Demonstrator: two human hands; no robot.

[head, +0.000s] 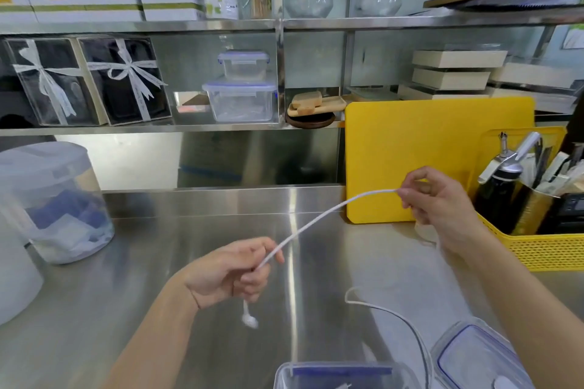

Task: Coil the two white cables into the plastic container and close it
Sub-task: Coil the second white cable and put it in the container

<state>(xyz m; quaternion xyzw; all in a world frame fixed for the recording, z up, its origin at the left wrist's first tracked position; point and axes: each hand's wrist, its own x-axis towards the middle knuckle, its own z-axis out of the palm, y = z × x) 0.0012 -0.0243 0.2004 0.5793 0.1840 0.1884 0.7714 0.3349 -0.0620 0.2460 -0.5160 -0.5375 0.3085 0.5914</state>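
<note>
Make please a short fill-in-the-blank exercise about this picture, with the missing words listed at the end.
1. Both hands hold one white cable stretched between them, above a counter made of ____ .
2. The cutting board leaning behind the right hand is ____ in colour.
3. The cable's plug hangs below the ____ hand.
4. The plastic container at the bottom edge is ____ , its lid lying beside it.

Missing words: steel; yellow; left; open
</note>
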